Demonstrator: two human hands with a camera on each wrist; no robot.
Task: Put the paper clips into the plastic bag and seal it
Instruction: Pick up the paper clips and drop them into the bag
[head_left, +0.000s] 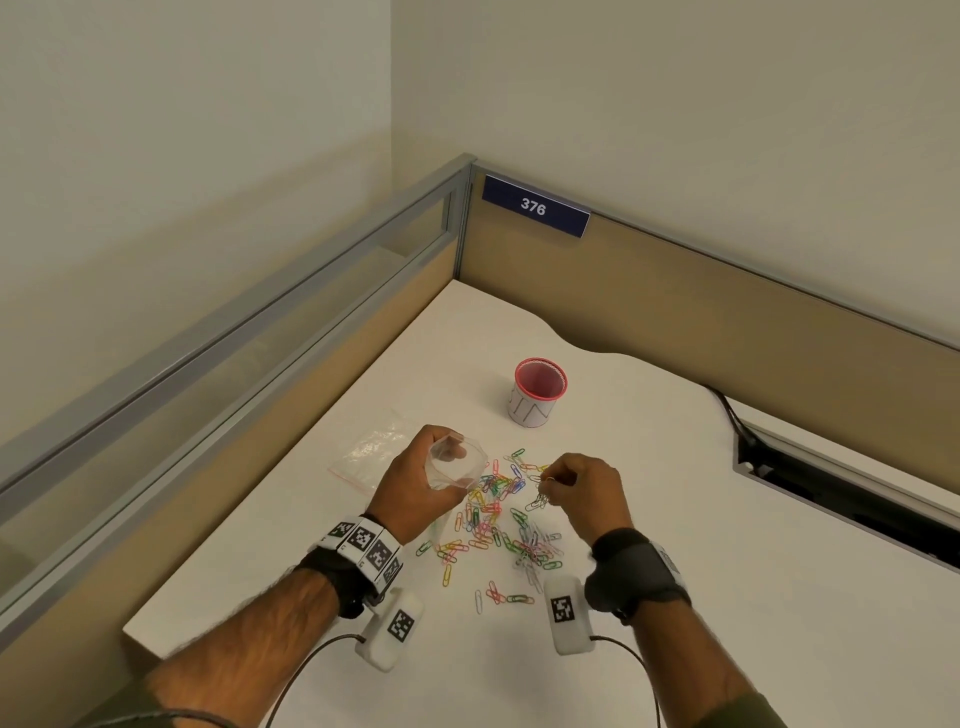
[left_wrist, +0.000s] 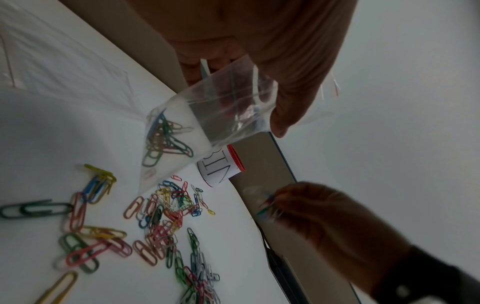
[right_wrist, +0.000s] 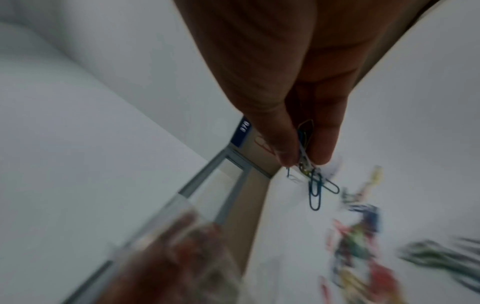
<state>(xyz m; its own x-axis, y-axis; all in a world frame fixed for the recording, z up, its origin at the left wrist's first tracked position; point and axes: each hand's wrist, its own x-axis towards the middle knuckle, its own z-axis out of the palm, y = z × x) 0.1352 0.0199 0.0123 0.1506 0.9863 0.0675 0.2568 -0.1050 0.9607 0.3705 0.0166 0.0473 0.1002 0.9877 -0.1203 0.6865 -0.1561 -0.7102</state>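
A: From the head view, what did the left hand (head_left: 415, 488) have?

B: It gripped the clear plastic bag (head_left: 457, 462), mouth held open, above the white desk (head_left: 675, 597). The right hand (head_left: 587, 493) pinched a few paper clips (head_left: 540, 500) over the scattered clips (head_left: 493, 519), near a red-rimmed cup (head_left: 539, 392).

A: The left wrist view?

B: Clips (left_wrist: 166, 142) already lay in the bag's lower corner.

A: The right wrist?

B: Thumb and fingers (right_wrist: 322, 139) pinched dark blue clips (right_wrist: 315, 189), hanging.
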